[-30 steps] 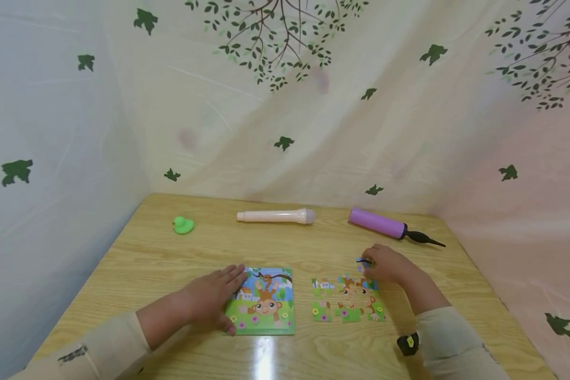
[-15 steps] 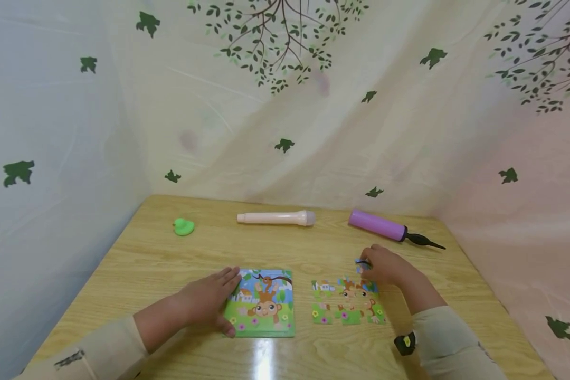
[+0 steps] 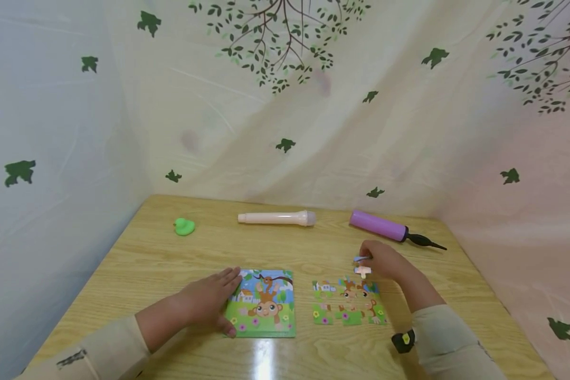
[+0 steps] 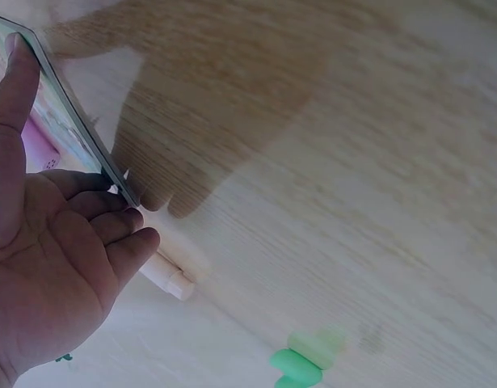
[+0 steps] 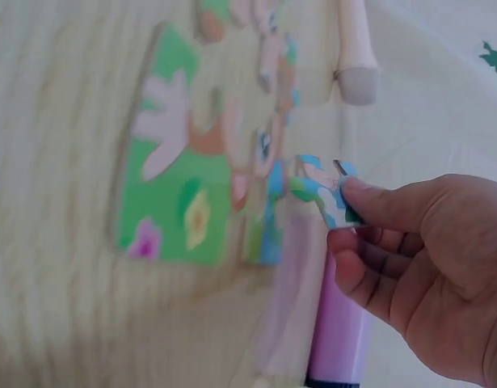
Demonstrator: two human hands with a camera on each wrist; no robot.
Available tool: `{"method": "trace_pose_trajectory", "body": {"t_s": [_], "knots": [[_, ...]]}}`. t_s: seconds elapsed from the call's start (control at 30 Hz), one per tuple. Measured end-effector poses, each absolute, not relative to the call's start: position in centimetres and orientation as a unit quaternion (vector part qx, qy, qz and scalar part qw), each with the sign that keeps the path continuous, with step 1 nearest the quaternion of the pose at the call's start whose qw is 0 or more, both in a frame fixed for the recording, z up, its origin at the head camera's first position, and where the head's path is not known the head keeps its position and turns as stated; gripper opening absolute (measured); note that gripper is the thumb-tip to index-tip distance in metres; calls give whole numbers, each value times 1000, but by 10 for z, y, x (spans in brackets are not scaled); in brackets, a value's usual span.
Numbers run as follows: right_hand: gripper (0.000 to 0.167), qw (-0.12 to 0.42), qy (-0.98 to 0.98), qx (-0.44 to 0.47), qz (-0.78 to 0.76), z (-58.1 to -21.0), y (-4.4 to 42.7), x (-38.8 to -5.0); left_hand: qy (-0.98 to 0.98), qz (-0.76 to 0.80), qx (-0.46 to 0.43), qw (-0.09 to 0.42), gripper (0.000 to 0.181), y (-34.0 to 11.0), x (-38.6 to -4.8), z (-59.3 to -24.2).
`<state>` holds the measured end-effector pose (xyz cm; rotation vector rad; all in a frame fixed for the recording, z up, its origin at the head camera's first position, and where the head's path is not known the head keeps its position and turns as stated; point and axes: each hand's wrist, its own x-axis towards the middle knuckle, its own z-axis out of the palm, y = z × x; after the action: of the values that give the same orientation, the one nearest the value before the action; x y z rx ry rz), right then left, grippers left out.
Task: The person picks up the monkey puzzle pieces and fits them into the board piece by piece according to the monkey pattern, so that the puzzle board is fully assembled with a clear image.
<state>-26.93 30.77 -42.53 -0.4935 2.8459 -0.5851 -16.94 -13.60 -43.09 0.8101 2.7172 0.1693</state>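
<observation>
My left hand [image 3: 209,301] lies along the left edge of a square monkey picture board [image 3: 266,316], its thumb near the lower corner and its fingertips at the upper one. In the left wrist view the fingers are loosely bent and touch the rim of the board [image 4: 78,121]. My right hand [image 3: 385,261] pinches a blue puzzle piece [image 5: 325,194] between thumb and fingers. That hand is just beyond a loosely laid monkey jigsaw [image 3: 349,317], whose pieces have gaps between them. A pale shape [image 3: 362,271] shows under the fingertips; whether it is a separate piece I cannot tell.
At the back of the wooden table [image 3: 209,243] lie a green toy duck [image 3: 184,227], a pale microphone-like stick [image 3: 275,218] and a purple hand pump [image 3: 377,224] with a black nozzle. A printed cloth [image 3: 247,158] hangs close behind the table's far edge.
My right hand has shifted slightly up and left, its piece drawing away from the laid jigsaw, and a pale shape now shows below the fingertips. My left hand has stayed at the board.
</observation>
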Motion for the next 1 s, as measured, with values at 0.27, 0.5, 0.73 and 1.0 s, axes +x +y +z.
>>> {"method": "trace_pose_trajectory", "body": {"t_s": [0.27, 0.5, 0.73, 1.0], "knots": [[8, 138, 921, -181, -316, -415, 272, -267, 946, 56, 279, 156, 123, -137, -170, -433], [13, 192, 878, -230, -374, -415, 218, -259, 945, 55, 281, 157, 124, -137, -171, -434], [11, 233, 855, -258, -384, -427, 167, -254, 945, 53, 279, 162, 122, -136, -170, -429], [9, 236, 872, -241, -355, -437, 137, -254, 944, 55, 282, 160, 120, -136, -168, -426]]}}
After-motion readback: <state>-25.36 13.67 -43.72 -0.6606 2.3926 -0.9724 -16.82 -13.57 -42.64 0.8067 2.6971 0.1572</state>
